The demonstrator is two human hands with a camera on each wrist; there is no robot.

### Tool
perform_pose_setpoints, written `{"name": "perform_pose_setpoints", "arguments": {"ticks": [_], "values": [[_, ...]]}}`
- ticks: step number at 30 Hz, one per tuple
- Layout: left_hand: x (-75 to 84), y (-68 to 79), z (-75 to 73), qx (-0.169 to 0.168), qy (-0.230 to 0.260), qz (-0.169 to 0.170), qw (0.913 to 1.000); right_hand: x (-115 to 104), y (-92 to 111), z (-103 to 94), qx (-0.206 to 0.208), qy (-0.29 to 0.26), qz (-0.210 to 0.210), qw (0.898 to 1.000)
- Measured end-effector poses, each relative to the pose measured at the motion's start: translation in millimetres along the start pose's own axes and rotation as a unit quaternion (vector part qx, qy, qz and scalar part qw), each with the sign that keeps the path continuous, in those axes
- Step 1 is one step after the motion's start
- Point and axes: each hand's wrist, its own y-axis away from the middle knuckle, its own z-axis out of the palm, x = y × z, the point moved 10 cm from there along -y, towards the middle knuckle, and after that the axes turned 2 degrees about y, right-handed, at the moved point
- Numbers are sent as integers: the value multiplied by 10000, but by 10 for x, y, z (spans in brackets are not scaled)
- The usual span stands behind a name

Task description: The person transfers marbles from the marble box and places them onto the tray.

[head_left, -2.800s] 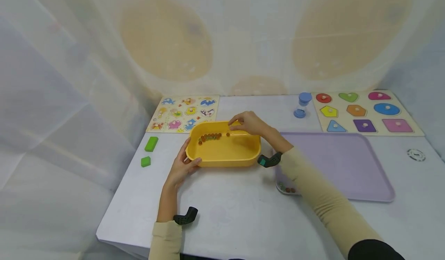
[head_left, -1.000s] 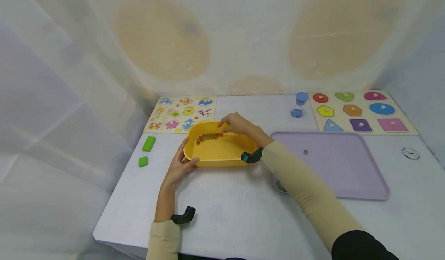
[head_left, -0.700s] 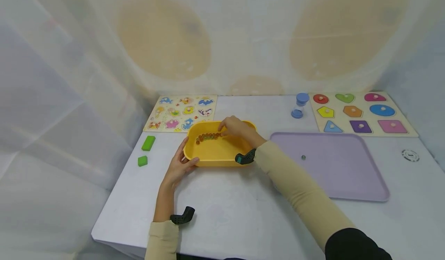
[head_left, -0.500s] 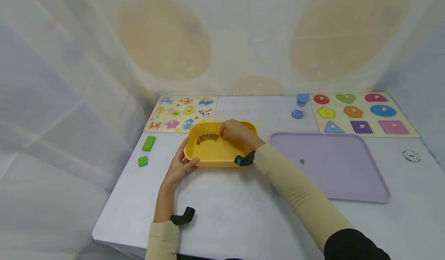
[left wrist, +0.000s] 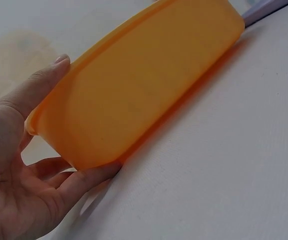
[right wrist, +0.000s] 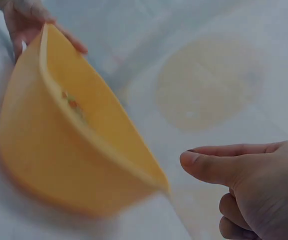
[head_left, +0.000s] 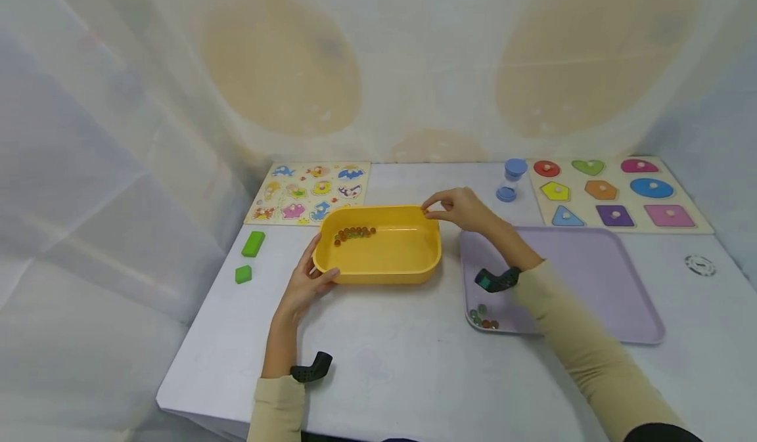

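**Beads are sitting in two containers; the transfer is looking partly done**

Your left hand [head_left: 303, 289] is gripping the left end of the yellow tub [head_left: 384, 258]. Inside, a cluster of orange and green beads [head_left: 353, 233] is lying far left, probably still waiting. Your right hand [head_left: 464, 211] is hovering at the tub's far-right corner, fingertips narrowing on what looks like a bead. Farther right, a few marbles [head_left: 486, 324] are resting in the tray's near-left corner. Open table [head_left: 378, 363] is running before the tub; the lilac tray [head_left: 591, 258] is offering room behind its low rim.
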Motion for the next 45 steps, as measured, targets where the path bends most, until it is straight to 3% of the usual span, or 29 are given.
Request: {"name": "perform_pose_setpoints", "arguments": {"ticks": [5, 9, 13, 18, 22, 27, 32, 36, 39, 45], "values": [[0, 1, -6, -8, 48, 30, 10000, 582, 618, -272, 149, 138, 783, 9967], [-8, 1, -25, 38, 94, 25, 9999, 1027, 1065, -337, 43, 229, 1381, 9901], [-8, 2, -36, 68, 136, 58, 9999, 1355, 1372, -344, 61, 355, 1640, 9858], [-28, -8, -38, 104, 91, 28, 9999, 1539, 1578, -343, 240, 488, 1620, 9853], [-40, -18, -30, 107, 92, -9, 9999, 1480, 1606, -404, 353, 569, 1633, 9843], [-35, -22, -15, 121, 145, -33, 9998, 1138, 1343, -485, 370, 270, 1543, 9870], [-49, -27, -16, 107, 168, -60, 9998, 555, 747, -389, 622, -120, 641, 9959], [-109, -53, -62, 196, 237, -104, 9995, 47, 212, -133, 575, -437, -39, 9974], [-149, -87, -85, 222, 219, -36, 9995, -233, -132, 129, 246, -598, -332, 9974], [-165, -122, -92, 185, 136, 137, 9996, -395, -547, 665, -766, -397, -244, 9960]]}}
